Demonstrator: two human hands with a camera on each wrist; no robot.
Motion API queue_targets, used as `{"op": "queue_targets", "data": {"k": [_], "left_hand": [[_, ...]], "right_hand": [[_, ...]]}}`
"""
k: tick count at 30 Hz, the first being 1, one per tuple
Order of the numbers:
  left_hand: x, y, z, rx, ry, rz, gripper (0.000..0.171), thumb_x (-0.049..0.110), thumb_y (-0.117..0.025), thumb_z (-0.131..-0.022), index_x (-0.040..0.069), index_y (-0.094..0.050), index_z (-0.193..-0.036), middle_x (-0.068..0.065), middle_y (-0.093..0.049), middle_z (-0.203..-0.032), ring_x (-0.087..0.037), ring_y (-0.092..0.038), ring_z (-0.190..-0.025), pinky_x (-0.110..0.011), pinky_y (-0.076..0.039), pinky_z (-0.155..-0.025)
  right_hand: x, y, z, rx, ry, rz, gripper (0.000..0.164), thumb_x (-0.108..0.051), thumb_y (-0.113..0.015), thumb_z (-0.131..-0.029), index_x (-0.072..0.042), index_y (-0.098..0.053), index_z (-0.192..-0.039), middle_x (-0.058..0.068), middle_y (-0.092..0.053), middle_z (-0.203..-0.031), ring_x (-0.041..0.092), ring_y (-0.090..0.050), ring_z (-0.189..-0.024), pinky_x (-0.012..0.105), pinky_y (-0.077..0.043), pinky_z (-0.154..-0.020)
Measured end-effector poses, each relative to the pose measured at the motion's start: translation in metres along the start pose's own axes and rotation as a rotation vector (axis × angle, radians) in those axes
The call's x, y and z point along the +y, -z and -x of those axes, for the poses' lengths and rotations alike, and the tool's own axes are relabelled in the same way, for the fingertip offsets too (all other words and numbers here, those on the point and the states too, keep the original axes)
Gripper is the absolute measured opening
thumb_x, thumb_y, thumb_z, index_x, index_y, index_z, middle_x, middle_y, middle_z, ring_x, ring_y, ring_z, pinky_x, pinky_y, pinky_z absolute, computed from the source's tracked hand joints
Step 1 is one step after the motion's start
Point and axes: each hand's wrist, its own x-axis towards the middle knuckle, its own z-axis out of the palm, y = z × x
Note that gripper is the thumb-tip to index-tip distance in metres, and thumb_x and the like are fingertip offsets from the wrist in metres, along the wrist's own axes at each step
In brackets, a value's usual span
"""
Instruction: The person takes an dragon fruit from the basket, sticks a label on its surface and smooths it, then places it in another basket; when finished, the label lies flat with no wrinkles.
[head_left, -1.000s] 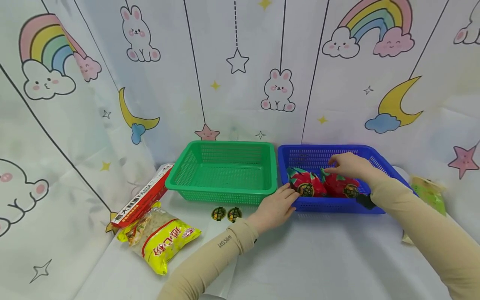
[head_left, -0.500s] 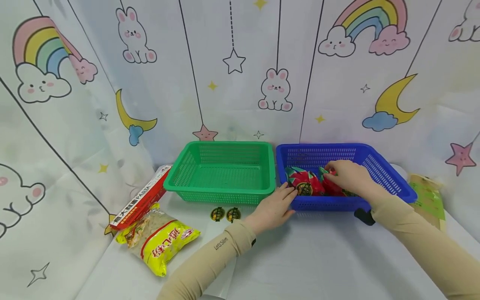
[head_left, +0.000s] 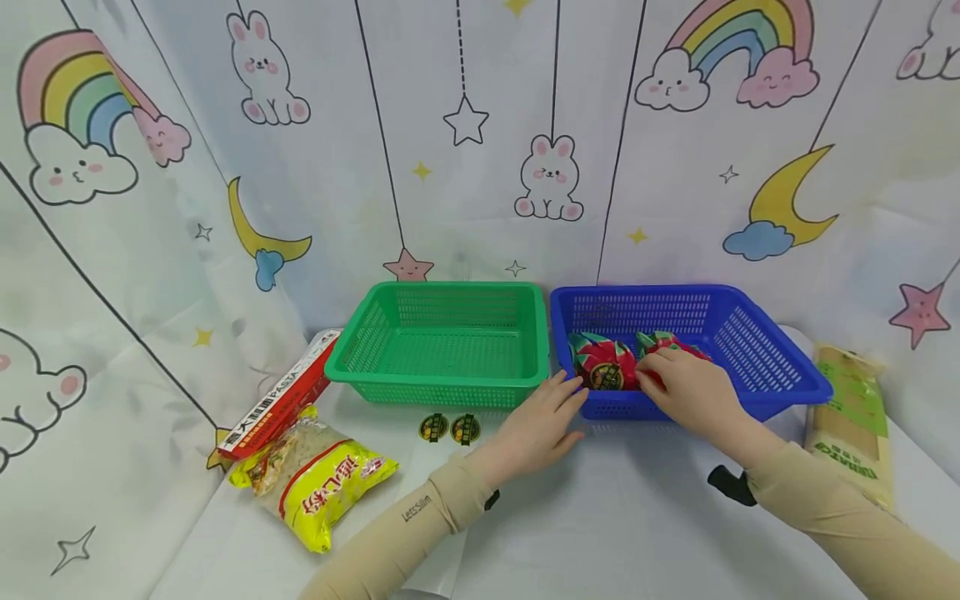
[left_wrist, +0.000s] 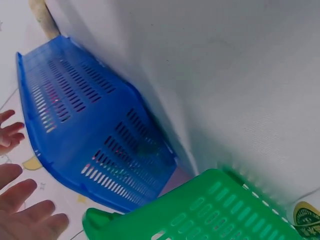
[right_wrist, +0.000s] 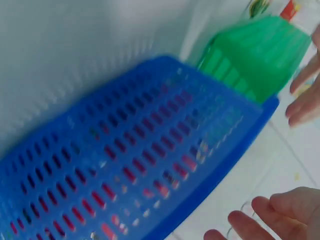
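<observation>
Two dragon fruits lie side by side in the blue basket (head_left: 765, 354). The left dragon fruit (head_left: 592, 350) shows a round dark sticker; my right hand partly covers the right dragon fruit (head_left: 660, 339) in the head view. My right hand (head_left: 693, 396) reaches over the basket's front rim, fingertips close between the two fruits. In the right wrist view its fingers (right_wrist: 250, 225) are spread, with nothing held. My left hand (head_left: 536, 429) is at the basket's front left corner, fingers (left_wrist: 40, 207) extended and apart in the left wrist view.
A green basket (head_left: 450, 393) stands left of the blue one. Further left are a red pasta box (head_left: 281, 400) and a yellow noodle bag (head_left: 318, 479). Two round stickers (head_left: 450, 428) lie in front of the green basket. A green and beige packet (head_left: 855, 417) lies at right.
My right hand went down to the right dragon fruit, then shifted left and toward me to the front rim. My left hand drew back slightly to the left.
</observation>
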Motion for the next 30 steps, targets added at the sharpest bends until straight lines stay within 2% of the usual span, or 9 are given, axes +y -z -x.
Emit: {"op": "queue_targets", "data": {"k": [3,9,16,23,25,26,28,30], "left_hand": [[-0.001,0.002,0.007,0.020,-0.019,-0.008,0.051,0.033,-0.054,-0.093,0.004,-0.046,-0.134,-0.012,-0.045,-0.139,-0.027,-0.041,-0.130,-0.034,-0.029,-0.110],[0.000,0.005,0.021,0.036,-0.020,-0.032,0.049,0.034,-0.056,-0.091,0.005,-0.049,-0.130,-0.009,-0.052,-0.132,-0.020,-0.046,-0.125,-0.031,-0.029,-0.110],[0.000,0.010,0.037,-0.019,0.051,-0.040,0.049,0.037,-0.053,-0.093,0.008,-0.048,-0.132,-0.007,-0.050,-0.134,-0.024,-0.045,-0.126,-0.034,-0.032,-0.108],[-0.005,0.014,0.052,0.000,0.121,-0.008,0.049,0.037,-0.055,-0.092,0.009,-0.049,-0.132,-0.008,-0.049,-0.134,-0.027,-0.046,-0.125,-0.035,-0.036,-0.106],[-0.005,0.014,0.056,0.012,0.134,-0.007,0.049,0.037,-0.056,-0.091,0.009,-0.049,-0.131,-0.008,-0.050,-0.134,-0.027,-0.046,-0.124,-0.035,-0.037,-0.105],[-0.005,0.014,0.058,0.017,0.139,-0.007,0.049,0.037,-0.056,-0.091,0.009,-0.050,-0.130,-0.008,-0.050,-0.133,-0.027,-0.047,-0.124,-0.036,-0.037,-0.104],[-0.005,0.015,0.061,0.032,0.142,-0.010,0.050,0.037,-0.058,-0.090,0.008,-0.050,-0.130,-0.008,-0.051,-0.132,-0.027,-0.048,-0.123,-0.036,-0.038,-0.103],[-0.005,0.016,0.064,0.051,0.139,-0.019,0.050,0.037,-0.059,-0.089,0.008,-0.051,-0.129,-0.008,-0.052,-0.131,-0.028,-0.049,-0.122,-0.037,-0.040,-0.102]], "right_hand": [[-0.009,-0.004,0.008,0.074,0.062,-0.013,0.010,-0.013,-0.074,-0.074,-0.009,-0.068,-0.081,0.002,-0.063,-0.072,0.013,-0.054,-0.056,0.022,-0.044,-0.045],[-0.019,-0.013,0.019,0.141,0.118,-0.037,0.014,-0.011,-0.077,-0.070,-0.010,-0.068,-0.080,0.001,-0.064,-0.073,0.013,-0.058,-0.059,0.023,-0.048,-0.048],[-0.027,-0.023,0.025,0.196,0.159,-0.056,0.016,-0.011,-0.076,-0.068,-0.010,-0.068,-0.082,0.001,-0.066,-0.075,0.013,-0.060,-0.061,0.025,-0.050,-0.049],[-0.041,-0.028,0.027,0.245,0.247,-0.061,0.015,-0.009,-0.075,-0.065,-0.010,-0.067,-0.077,-0.001,-0.061,-0.069,0.009,-0.052,-0.057,0.022,-0.046,-0.047],[-0.045,-0.030,0.028,0.255,0.264,-0.070,0.011,-0.009,-0.073,-0.067,-0.010,-0.067,-0.077,-0.001,-0.061,-0.068,0.009,-0.053,-0.057,0.022,-0.046,-0.048],[-0.046,-0.032,0.028,0.261,0.272,-0.074,0.006,-0.013,-0.071,-0.074,-0.009,-0.067,-0.076,-0.001,-0.062,-0.068,0.009,-0.053,-0.057,0.022,-0.046,-0.048],[-0.050,-0.034,0.027,0.273,0.282,-0.074,0.021,-0.024,-0.060,-0.088,-0.009,-0.067,-0.075,-0.001,-0.062,-0.068,0.010,-0.054,-0.056,0.022,-0.047,-0.048],[-0.054,-0.038,0.027,0.286,0.293,-0.078,0.042,-0.034,-0.042,-0.097,-0.009,-0.067,-0.075,-0.001,-0.062,-0.067,0.010,-0.054,-0.056,0.023,-0.047,-0.048]]}}
